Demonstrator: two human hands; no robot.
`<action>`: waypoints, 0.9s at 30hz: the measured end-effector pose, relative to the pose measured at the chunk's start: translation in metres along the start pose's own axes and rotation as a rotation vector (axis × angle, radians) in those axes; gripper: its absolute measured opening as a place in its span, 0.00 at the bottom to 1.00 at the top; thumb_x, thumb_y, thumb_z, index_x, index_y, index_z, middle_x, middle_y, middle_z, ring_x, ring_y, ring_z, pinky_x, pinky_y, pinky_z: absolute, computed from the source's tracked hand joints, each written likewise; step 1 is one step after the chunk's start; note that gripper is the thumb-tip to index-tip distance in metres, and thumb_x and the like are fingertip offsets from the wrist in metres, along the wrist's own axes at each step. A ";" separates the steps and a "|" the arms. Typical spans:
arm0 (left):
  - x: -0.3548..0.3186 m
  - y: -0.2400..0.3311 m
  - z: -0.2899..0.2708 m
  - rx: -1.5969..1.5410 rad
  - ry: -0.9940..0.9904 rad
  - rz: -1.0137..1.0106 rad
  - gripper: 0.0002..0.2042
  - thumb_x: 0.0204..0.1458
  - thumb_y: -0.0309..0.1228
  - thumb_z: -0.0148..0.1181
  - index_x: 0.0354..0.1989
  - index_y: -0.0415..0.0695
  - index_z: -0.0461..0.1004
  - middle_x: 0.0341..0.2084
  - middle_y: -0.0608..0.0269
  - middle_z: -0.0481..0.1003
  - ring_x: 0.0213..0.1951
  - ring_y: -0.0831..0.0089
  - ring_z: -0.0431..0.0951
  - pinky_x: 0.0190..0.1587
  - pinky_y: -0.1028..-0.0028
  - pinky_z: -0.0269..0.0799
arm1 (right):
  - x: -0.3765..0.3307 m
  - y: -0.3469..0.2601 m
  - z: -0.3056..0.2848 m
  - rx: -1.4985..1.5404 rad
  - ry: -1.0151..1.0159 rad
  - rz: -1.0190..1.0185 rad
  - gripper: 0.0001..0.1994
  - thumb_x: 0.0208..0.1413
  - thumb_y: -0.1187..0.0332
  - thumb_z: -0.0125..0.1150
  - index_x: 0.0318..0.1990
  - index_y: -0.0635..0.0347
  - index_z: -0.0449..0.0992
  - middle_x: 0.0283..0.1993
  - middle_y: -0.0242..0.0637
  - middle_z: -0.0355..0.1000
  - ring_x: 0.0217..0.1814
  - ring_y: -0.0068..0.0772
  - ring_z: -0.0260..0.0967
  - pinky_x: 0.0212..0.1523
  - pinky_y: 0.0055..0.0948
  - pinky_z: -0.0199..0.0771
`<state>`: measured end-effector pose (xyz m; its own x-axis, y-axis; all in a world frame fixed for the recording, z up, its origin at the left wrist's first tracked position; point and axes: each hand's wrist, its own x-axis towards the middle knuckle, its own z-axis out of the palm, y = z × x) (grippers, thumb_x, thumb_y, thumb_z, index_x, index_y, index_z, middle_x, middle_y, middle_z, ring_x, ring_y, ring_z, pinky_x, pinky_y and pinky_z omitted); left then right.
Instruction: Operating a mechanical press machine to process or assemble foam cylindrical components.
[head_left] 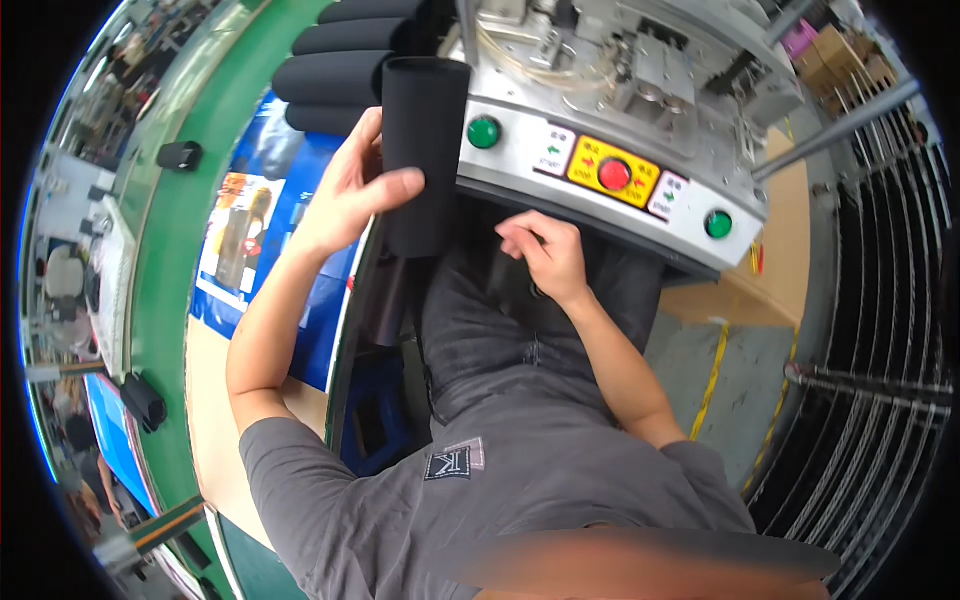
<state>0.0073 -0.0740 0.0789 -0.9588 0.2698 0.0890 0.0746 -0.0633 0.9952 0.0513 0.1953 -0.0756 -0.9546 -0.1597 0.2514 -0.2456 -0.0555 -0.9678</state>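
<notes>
My left hand point(345, 200) grips a matte black cylindrical tube point(428, 130) from its left side. The thumb lies across the tube's near face, while the other fingers are mostly hidden behind it. The tube stands nearly upright in the picture, just left of the machine's control panel point(740, 195). My right hand point(550, 258) hovers over my lap, below the panel's front edge. Its fingers are curled in and pressed together, and whatever they hold, if anything, is too dark to make out. Several similar black tubes point(340, 78) lie side by side beyond my left hand.
On the panel are a red button point(614, 174) and two green buttons point(484, 132). Metal fixtures and clear tubing sit behind it. A blue printed sheet point(318, 325) covers part of the left bench. At right are a cardboard box point(790, 240) and a wire rack point(860, 440).
</notes>
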 end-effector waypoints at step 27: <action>0.005 -0.077 -0.113 1.519 0.215 0.468 0.47 0.37 0.15 0.57 0.76 0.52 0.70 0.74 0.60 0.69 0.75 0.52 0.66 0.83 0.50 0.51 | -0.051 0.151 -0.046 -0.478 -0.599 0.579 0.22 0.72 0.58 0.62 0.65 0.62 0.79 0.47 0.43 0.87 0.47 0.47 0.84 0.51 0.42 0.81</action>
<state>-0.0338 -0.1763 -0.0019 -0.7839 0.3598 0.5060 0.4231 0.9060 0.0112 0.0553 0.2400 -0.2350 -0.7372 -0.5210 -0.4302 0.0676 0.5767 -0.8142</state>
